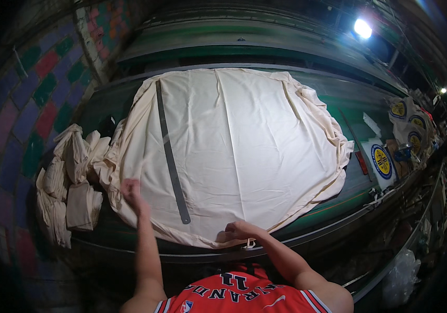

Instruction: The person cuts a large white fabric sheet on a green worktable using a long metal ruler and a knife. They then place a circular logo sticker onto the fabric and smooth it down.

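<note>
A wide cream cloth [275,146] lies spread over the green table, with bunched folds along both sides. On its left part rests a long dark metal ruler [171,160], slanting from the far edge toward me. My left hand [131,190] is over the cloth left of the ruler, smeared by motion, so its fingers cannot be read. Close to the near edge of the cloth, to the right of the ruler's near end, is my right hand [238,229]. Its fingers are curled together, and whatever they pinch is hidden.
Folded cream cloth bundles [84,206] are piled at the left. On the right lie a white piece with a round blue and yellow print [381,161], a red-handled tool [362,163] and more printed bags [409,122]. A painted brick wall [35,104] borders the left side.
</note>
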The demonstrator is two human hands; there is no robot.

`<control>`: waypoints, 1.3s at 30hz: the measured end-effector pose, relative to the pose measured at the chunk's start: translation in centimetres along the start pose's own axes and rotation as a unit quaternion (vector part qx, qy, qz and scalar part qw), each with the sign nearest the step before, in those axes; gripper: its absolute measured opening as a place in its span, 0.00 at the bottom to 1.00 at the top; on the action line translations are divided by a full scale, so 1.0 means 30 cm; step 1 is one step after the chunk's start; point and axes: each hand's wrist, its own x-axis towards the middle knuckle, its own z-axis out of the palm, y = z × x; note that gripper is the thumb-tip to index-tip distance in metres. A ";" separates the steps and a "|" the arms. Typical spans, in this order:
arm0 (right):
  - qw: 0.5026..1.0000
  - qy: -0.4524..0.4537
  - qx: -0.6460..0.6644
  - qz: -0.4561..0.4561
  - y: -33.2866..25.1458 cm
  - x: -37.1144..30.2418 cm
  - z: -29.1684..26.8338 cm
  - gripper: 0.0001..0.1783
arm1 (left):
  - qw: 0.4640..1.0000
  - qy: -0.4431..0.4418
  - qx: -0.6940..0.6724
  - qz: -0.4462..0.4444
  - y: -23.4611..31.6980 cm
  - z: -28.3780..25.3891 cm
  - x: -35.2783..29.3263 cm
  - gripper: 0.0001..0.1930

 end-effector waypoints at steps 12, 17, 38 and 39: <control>0.996 0.074 0.017 -0.046 0.012 0.092 0.044 0.16 | 0.863 -0.274 0.421 0.054 -0.305 -0.205 -0.130 0.14; 0.993 0.103 0.057 -0.034 -0.058 0.105 0.036 0.16 | 0.798 -0.309 0.506 0.105 -0.239 0.004 -0.313 0.19; 0.944 0.326 0.005 -0.056 -0.266 0.514 0.165 0.20 | 0.804 -0.290 0.519 0.018 -0.287 0.140 -0.279 0.32; 0.944 0.329 -0.014 -0.027 -0.284 0.540 0.167 0.20 | 0.797 -0.289 0.530 -0.002 -0.299 0.135 -0.273 0.32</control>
